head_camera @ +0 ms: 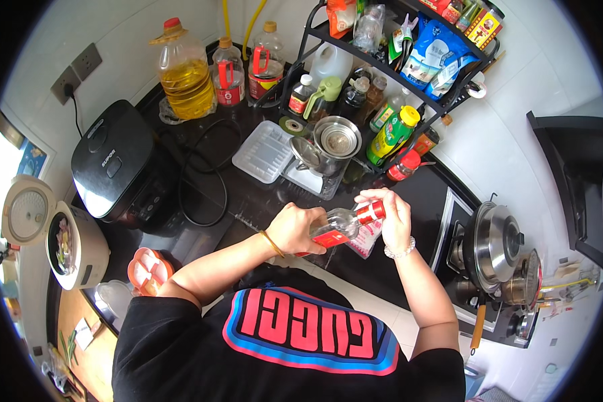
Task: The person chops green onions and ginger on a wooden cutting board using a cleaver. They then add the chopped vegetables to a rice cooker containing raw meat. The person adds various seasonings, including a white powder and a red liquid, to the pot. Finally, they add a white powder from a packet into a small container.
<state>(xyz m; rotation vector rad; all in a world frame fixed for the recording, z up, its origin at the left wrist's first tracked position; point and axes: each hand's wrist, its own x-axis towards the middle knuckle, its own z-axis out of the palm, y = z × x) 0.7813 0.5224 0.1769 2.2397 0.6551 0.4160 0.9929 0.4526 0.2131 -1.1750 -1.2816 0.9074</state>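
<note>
My left hand [297, 230] is wrapped around the body of a clear glass bottle [342, 222] with a red label. The bottle is tilted on its side in front of my chest, neck pointing right. At the neck, my right hand [396, 221] has its fingers about the red cap [370, 213]; the fingertips' far side is hidden. Whether the cap is loose cannot be seen. Behind the bottle lies a white and pink printed plastic packet [366, 242] on the black countertop [377, 271], partly covered by the bottle and my right hand.
Ahead are a stainless steel pot [326, 163] and a clear plastic tray [263, 151], below a black rack [367, 55] of seasonings. Left stand a black multicooker [115, 156], an open cream rice cooker [88, 246] and an oil jug [187, 88]. A lidded wok [495, 246] occupies the stove at right.
</note>
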